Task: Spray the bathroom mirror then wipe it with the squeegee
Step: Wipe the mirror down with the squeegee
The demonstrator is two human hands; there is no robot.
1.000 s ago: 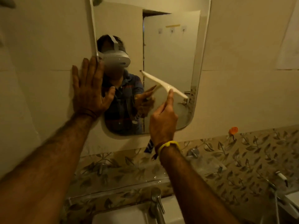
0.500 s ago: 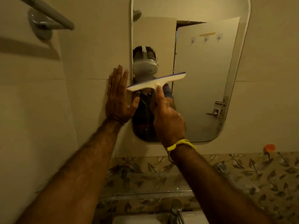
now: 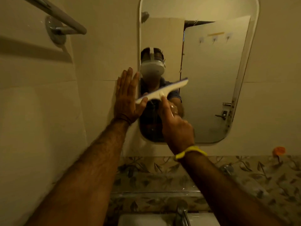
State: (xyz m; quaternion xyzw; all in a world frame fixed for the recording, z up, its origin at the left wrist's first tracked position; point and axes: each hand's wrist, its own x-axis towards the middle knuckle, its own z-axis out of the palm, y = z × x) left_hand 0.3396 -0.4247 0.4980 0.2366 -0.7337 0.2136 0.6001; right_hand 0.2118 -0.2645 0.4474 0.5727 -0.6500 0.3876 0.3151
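Observation:
A tall mirror (image 3: 216,66) with rounded corners hangs on the cream tiled wall. My right hand (image 3: 176,128), with a yellow band at the wrist, grips the handle of a white squeegee (image 3: 164,92). Its blade lies tilted on the mirror's lower left part, right end higher. My left hand (image 3: 126,97) rests flat on the wall at the mirror's left edge, fingers spread and pointing up. The squeegee's left tip overlaps that hand's thumb. No spray bottle is in view.
A metal towel rail (image 3: 57,15) is mounted at the upper left. Below the mirror runs a leaf-patterned tile band (image 3: 244,173), with a tap (image 3: 182,211) and a white basin (image 3: 146,220) at the bottom edge. An orange hook (image 3: 279,150) sits at the right.
The squeegee went from the mirror's right side to its left, flipping its tilt, then slid slightly downward. My left hand stayed flat on the wall. The view shifted left.

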